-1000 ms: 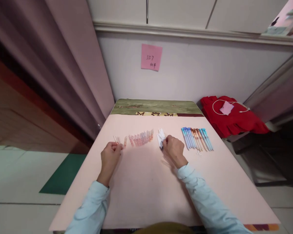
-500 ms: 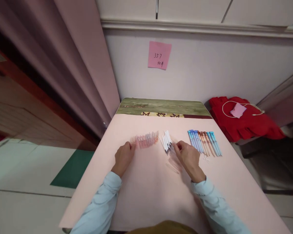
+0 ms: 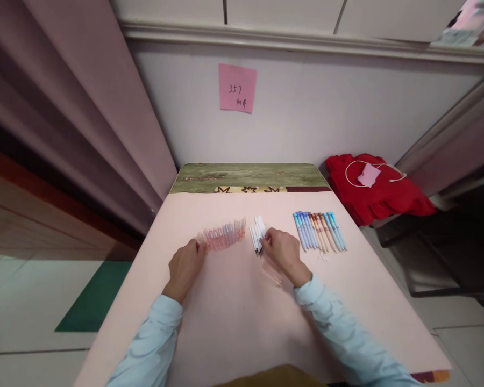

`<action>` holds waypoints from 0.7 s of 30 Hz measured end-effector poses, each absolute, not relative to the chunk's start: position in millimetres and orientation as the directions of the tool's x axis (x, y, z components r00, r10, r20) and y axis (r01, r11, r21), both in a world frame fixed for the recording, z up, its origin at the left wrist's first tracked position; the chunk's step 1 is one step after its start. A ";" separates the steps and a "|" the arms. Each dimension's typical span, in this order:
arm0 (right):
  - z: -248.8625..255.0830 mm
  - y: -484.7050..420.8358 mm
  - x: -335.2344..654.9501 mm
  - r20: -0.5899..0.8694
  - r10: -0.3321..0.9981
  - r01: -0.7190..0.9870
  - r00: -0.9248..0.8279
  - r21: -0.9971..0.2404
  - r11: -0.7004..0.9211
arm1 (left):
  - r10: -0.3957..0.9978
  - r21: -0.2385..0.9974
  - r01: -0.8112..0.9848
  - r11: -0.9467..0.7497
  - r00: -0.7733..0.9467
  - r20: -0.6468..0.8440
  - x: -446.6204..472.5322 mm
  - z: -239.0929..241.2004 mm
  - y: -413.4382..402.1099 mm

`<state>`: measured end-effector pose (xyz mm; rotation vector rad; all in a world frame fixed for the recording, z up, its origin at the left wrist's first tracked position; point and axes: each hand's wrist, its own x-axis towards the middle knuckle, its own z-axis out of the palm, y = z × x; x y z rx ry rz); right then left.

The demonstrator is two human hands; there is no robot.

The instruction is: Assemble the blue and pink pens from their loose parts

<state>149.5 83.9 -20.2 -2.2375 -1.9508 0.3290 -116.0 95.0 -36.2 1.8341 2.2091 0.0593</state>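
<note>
My left hand (image 3: pixel 184 267) rests on the pink table cover (image 3: pixel 234 322) with its fingers curled, fingertips touching the left end of a row of clear pink pen barrels (image 3: pixel 222 237). My right hand (image 3: pixel 283 253) is closed beside a small bunch of white refills (image 3: pixel 257 234) with dark tips, its fingers against their right side. I cannot make out what, if anything, either hand holds. A row of blue and orange pens (image 3: pixel 318 230) lies to the right of my right hand.
A green patterned cloth (image 3: pixel 248 176) shows at the table's far edge by the wall. A pink sticky note (image 3: pixel 237 88) hangs on the wall. A red garment (image 3: pixel 377 188) with a white cord lies on a seat at the right. Curtains hang at left.
My left hand moved right from the loose pieces at the far left to the end of the pink barrel row, which is now gathered closer. My right hand stays by the white refills.
</note>
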 end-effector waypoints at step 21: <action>-27.7 33.3 209.5 -0.063 0.968 0.841 0.242 -0.483 -0.242 | 0.982 0.382 0.906 0.184 -0.189 -0.027 -111.4 -37.7 90.1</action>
